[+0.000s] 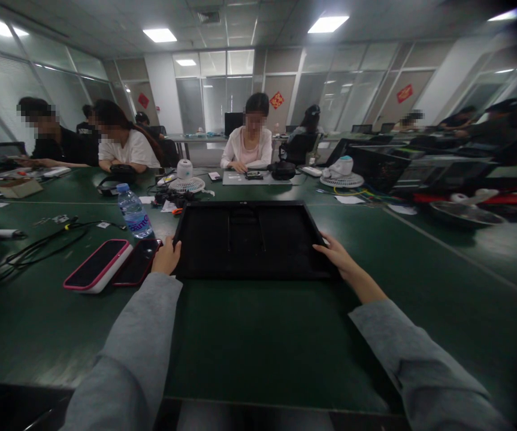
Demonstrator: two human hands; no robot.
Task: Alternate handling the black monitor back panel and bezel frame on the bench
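A wide black rectangular panel, which looks like a monitor, point(280, 239) is at the middle of the green table point(258, 335), with a slim frame-like bracket on its face. My left hand point(167, 256) grips its left edge, fingers wrapped round the side. At the opposite edge, my right hand point(336, 256) has its thumb on the face and its other fingers partly hidden. Just left of my left hand lies a dark phone with a red edge point(138, 263), beside a thick white and pink device point(97, 265).
A water bottle point(135, 212) stands behind the phone. Black cables point(38, 245) spread at the left. Small white fans point(186, 176) stand farther back. A person point(250, 143) sits across the table, others to the left. A metal bowl point(465, 214) is at the right.
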